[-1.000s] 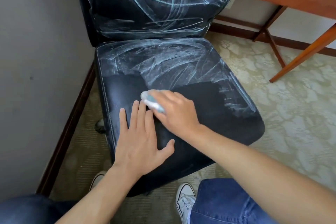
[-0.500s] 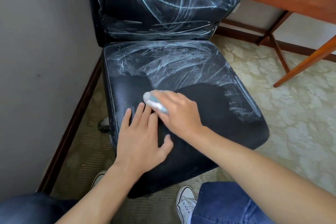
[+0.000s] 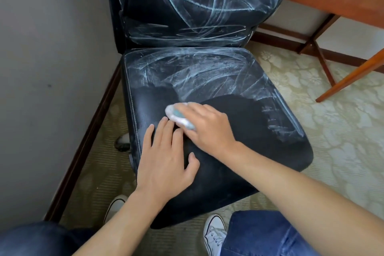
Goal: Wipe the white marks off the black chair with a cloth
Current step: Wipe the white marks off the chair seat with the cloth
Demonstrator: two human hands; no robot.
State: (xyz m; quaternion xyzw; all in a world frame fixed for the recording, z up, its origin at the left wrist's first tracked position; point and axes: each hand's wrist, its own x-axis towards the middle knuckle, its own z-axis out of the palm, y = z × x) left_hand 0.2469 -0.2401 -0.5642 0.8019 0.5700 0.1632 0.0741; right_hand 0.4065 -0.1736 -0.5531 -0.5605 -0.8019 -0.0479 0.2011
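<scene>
The right hand point(image 3: 209, 129) curls its fingers point(image 3: 199, 110) around a white and teal cloth point(image 3: 178, 117), pressing it on the seat of the black chair point(image 3: 259, 131) at the boundary of the white marks point(image 3: 207, 77). The left hand point(image 3: 166, 164) lies flat on the seat, fingers point(image 3: 164, 131) straight and released, just beside the cloth. No legible writing is visible
</scene>
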